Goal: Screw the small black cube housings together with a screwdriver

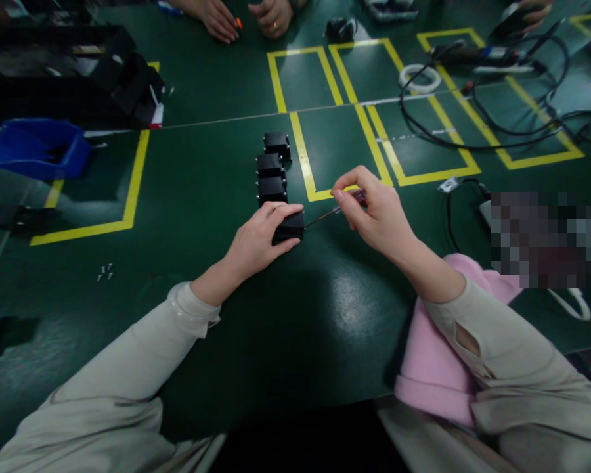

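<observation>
My left hand (262, 238) is closed around a small black box-shaped part (290, 225) on the green table, thumb and fingers on its sides. In my right hand (372, 209) is a screwdriver (358, 195), pinched by its handle. Its thin shaft slants down to the left, and the tip meets the right side of the held part, near a small screw. Just beyond my left hand several similar black parts (272, 188) stand in a row, with small shiny screws at their edges. Left of my forearm lie several loose screws (105, 271).
A blue bin (39, 148) and dark stacked trays (69, 82) stand at the left. Another person's hands (243, 20) rest across the table. Black cables (477, 141) and a white tape ring (420, 78) lie at the right. A pink cloth item (436, 368) lies under my right forearm.
</observation>
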`<state>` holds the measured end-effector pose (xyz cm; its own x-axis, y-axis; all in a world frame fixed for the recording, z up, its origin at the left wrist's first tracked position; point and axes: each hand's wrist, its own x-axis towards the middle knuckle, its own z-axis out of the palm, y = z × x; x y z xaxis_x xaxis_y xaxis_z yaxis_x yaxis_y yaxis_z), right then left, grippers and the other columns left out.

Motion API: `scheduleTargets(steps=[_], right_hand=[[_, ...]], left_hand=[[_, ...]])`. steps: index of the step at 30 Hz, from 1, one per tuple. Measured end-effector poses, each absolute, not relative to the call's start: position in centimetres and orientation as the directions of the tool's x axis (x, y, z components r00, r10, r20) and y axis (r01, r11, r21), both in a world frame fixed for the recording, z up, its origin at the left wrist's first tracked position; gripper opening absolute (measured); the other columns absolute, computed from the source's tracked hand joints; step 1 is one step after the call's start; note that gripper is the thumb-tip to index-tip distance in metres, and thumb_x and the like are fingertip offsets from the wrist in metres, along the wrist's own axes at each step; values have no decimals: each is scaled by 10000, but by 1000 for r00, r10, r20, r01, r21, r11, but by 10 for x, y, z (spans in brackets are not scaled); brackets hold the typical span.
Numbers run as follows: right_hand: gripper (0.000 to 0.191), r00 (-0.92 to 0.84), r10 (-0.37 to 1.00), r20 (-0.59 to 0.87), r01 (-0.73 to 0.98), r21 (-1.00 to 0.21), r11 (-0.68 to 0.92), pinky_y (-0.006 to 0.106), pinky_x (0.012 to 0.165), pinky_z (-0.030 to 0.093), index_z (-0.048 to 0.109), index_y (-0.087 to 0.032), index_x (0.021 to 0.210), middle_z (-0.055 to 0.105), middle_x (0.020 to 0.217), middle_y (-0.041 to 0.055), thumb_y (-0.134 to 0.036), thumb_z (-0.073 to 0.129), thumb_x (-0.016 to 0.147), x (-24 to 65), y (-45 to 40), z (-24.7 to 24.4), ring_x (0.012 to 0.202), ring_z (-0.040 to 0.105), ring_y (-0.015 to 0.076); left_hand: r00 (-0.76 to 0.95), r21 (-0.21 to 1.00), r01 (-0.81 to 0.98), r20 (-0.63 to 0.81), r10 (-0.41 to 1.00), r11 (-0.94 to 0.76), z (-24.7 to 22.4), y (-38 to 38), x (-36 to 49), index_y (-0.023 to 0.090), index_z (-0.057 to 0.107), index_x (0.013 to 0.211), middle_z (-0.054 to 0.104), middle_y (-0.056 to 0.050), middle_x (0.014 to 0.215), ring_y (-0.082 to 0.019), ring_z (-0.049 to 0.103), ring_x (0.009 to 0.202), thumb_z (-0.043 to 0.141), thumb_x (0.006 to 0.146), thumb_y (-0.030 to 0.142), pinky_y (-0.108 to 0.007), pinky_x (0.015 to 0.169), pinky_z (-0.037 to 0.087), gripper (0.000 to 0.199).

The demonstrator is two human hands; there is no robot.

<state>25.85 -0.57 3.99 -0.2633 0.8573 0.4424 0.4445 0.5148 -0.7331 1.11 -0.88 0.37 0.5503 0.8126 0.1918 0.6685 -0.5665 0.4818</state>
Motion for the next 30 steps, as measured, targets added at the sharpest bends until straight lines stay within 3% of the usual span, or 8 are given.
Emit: scheduleTargets(steps=[4, 7, 11, 16, 22, 30], right_hand=[[82, -283, 850, 445, 432, -732, 527, 278, 570, 412, 530, -225, 1036, 519, 670, -67, -209, 484, 970, 258, -7, 41, 546, 533, 88], [50, -274, 852, 446, 442, -728, 523, 275, 560, 403, 534, -230, 972, 514, 654, -68, -265, 501, 984, 258, -7, 42, 534, 525, 83], [148, -255, 864, 434, 452, -736, 504, 275, 530, 355, 535, -233, 904, 466, 578, -81, -347, 524, 997, 259, -6, 40, 486, 476, 79], [65, -272, 846, 459, 426, -730, 534, 273, 564, 390, 543, -221, 1011, 503, 633, -74, -219, 487, 978, 258, -6, 39, 528, 515, 83], [208, -229, 857, 461, 457, -727, 513, 270, 546, 361, 549, -227, 885, 499, 591, -71, -397, 523, 1003, 260, -5, 37, 511, 504, 79], [135, -214, 856, 471, 418, -748, 516, 283, 564, 389, 551, -233, 953, 509, 649, -62, -341, 492, 1008, 259, -4, 36, 537, 513, 90]], left_hand=[[551, 483, 668, 191, 812, -566, 4, -9, 11, 248, 471, 1437, 548, -104, 1377, -294, 569, 1299, 676, 913, 254, -492, 1103, 499, 563], [551, 481, 667, 194, 811, -569, 3, -8, 11, 257, 467, 1438, 549, -99, 1378, -292, 570, 1294, 673, 913, 256, -487, 1098, 503, 564], [553, 481, 667, 193, 811, -569, 3, -8, 12, 254, 466, 1437, 550, -99, 1382, -291, 570, 1293, 666, 918, 266, -482, 1099, 501, 556], [550, 483, 669, 190, 813, -565, 4, -8, 13, 242, 475, 1431, 555, -103, 1375, -292, 573, 1290, 668, 913, 253, -482, 1099, 502, 553], [550, 490, 666, 189, 814, -563, 5, -8, 15, 246, 474, 1433, 556, -101, 1375, -294, 569, 1300, 671, 911, 248, -487, 1101, 503, 558], [559, 484, 659, 195, 806, -575, 6, -6, 14, 245, 487, 1419, 570, -95, 1361, -287, 584, 1279, 683, 907, 253, -480, 1090, 512, 548]])
